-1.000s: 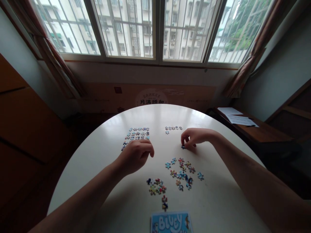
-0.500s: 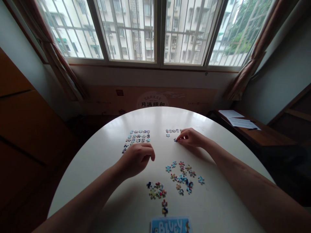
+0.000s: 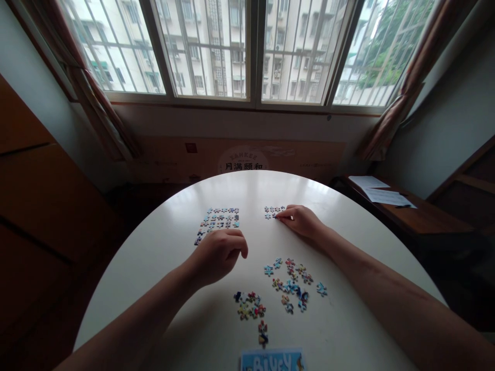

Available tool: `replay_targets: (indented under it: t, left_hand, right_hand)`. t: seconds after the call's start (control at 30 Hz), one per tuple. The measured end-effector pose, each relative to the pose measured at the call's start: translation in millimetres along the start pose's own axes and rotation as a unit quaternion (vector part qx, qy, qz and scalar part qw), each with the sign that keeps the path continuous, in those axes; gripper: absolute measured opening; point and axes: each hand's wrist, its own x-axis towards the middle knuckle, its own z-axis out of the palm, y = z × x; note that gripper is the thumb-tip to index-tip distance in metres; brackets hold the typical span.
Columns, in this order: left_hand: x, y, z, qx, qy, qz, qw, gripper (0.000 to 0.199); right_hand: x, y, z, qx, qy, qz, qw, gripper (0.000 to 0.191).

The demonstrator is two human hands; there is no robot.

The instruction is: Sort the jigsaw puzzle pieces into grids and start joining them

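Note:
My right hand [image 3: 299, 220] pinches a small puzzle piece [image 3: 276, 217] at the table's far side, beside a short row of laid-out pieces [image 3: 271, 209]. Most of the pinched piece is hidden by the fingertips. My left hand [image 3: 222, 255] hovers or rests left of centre with its fingers curled in; whether anything is inside them does not show. Behind it, several rows of puzzle pieces [image 3: 220, 218] lie in a neat block, partly covered by the hand. Nearer to me are two loose heaps, a colourful one [image 3: 292, 286] and a smaller one [image 3: 250, 305].
All this lies on a round white table [image 3: 154, 268]. A blue box marked "BLUEY" [image 3: 273, 359] sits at the near edge, with a few pieces [image 3: 263, 333] just above it. A wooden desk [image 3: 436, 216] with papers [image 3: 389, 196] stands at the right, below the windows.
My right hand has moved slightly up and left, bringing the pinched piece from below the short row to beside a piece in its second line. The left hand has stayed put.

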Motion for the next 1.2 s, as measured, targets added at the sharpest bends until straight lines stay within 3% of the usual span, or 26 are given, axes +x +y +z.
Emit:
replay_targets:
  t: [0.67, 0.83, 1.03, 1.2]
  left_hand:
    - [-0.4, -3.9, 2.5, -0.004, 0.001, 0.008, 1.000, 0.032]
    - [0.2, -2.8, 1.5, 0.000, 0.007, 0.014, 1.000, 0.032]
    - [1.7, 3.4, 0.5, 0.018, -0.010, 0.012, 1.000, 0.032]
    - [1.4, 4.5, 0.7, 0.029, -0.019, 0.021, 0.999, 0.033]
  right_hand:
    - [-2.3, 8.9, 7.8, 0.015, 0.037, -0.010, 0.999, 0.018]
    - [-4.9, 5.8, 10.1, 0.027, 0.079, -0.008, 0.997, 0.028]
    - [-10.4, -4.2, 8.1, 0.051, 0.108, -0.011, 0.993, 0.026]
    - [-34.4, -31.0, 1.2, 0.099, 0.111, -0.032, 0.988, 0.026]
